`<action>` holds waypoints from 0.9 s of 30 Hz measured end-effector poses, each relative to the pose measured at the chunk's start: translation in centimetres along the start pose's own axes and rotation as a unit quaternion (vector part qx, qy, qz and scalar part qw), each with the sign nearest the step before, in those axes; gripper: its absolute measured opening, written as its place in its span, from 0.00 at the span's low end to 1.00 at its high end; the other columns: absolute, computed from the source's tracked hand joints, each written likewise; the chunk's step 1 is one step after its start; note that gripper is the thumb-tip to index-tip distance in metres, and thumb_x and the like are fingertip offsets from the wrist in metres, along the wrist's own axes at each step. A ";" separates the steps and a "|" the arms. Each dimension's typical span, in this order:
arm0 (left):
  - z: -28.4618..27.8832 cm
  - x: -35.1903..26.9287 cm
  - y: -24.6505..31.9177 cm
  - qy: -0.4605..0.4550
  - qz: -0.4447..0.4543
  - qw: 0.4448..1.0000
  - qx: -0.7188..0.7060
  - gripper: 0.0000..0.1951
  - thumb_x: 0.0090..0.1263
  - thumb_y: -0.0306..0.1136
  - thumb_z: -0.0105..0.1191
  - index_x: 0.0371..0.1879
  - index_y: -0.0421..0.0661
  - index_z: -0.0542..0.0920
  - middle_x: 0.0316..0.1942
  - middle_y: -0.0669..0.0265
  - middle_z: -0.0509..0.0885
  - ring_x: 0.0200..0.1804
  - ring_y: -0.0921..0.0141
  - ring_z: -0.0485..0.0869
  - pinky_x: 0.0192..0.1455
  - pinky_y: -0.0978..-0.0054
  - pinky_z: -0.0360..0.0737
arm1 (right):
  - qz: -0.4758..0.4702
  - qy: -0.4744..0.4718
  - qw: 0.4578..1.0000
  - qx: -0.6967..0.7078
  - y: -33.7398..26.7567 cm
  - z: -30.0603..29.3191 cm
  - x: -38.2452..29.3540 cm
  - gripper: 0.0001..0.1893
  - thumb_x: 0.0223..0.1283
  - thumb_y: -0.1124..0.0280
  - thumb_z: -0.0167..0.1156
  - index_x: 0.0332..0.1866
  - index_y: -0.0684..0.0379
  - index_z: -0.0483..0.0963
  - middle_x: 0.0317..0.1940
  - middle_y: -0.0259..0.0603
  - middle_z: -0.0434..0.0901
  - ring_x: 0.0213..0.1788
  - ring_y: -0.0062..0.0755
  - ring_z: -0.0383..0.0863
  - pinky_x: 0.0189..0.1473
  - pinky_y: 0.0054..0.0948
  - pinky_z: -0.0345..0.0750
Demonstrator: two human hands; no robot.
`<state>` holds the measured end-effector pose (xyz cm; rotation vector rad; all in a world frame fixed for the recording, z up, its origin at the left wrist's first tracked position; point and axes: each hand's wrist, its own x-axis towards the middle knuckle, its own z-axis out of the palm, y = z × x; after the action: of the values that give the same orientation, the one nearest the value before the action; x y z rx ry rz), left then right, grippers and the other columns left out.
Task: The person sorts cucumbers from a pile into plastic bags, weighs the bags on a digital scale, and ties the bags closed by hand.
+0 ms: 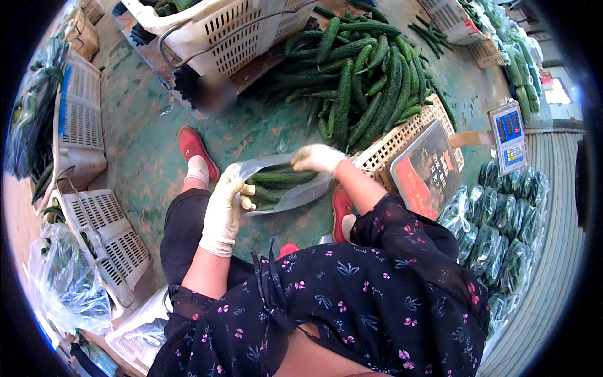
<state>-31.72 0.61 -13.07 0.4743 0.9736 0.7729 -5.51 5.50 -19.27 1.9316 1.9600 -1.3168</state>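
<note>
Between my gloved hands hangs a clear plastic bag (301, 200) with its mouth spread. Several green cucumbers (282, 181) lie inside it. My left hand (226, 200) has its fingers curled over the bag's left edge. At the far right rim, my right hand (318, 158) pinches the plastic, its fingertips partly hidden over the opening. Both hands wear pale knit gloves. Just beyond the bag, a large heap of loose cucumbers (367, 75) covers the floor.
A platform scale (424, 169) with a digital display (508, 136) stands right, beside a cream plastic crate (377, 158). Bagged cucumbers (499, 226) are stacked at lower right. White slatted crates (245, 40) stand ahead, with another crate (106, 235) at left. The green floor (136, 113) is dirt-stained.
</note>
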 end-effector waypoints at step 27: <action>1.2 -0.5 0.9 0.005 -0.044 0.998 -0.034 0.36 0.62 0.42 0.55 0.68 0.51 0.56 0.56 0.70 0.70 0.42 0.72 0.77 0.37 0.75 0.76 | 0.133 0.316 0.865 0.367 12.7 -5.1 8.1 0.31 0.49 0.59 0.67 0.57 0.66 0.70 0.53 0.50 0.76 0.56 0.37 0.75 0.58 0.30 0.69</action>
<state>-31.20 0.77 -11.60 0.3678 0.9672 0.7276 6.19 12.68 -27.22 3.1985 1.3312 -1.6372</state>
